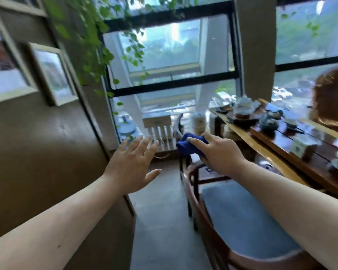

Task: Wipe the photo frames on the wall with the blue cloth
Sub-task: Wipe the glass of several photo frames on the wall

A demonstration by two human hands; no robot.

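My right hand [219, 152] is shut on a bunched blue cloth [187, 146], held out in front of me above the chair. My left hand [133, 162] is spread wide and holds nothing, hovering beside the brown wall. Pale-framed photo frames hang on that wall at the upper left: a large one [6, 65] at the far left edge, a smaller one [54, 75] to its right, and part of a third [21, 5] at the top. Both hands are well below and to the right of the frames, touching none of them.
A wooden chair with a blue seat cushion [248, 221] stands right below my right arm. A long wooden tea table [277, 152] with teapot and cups runs along the right. Green vines [82, 36] hang by the wall corner. Large windows [170, 55] fill the back; a narrow floor strip [160, 211] lies between wall and chair.
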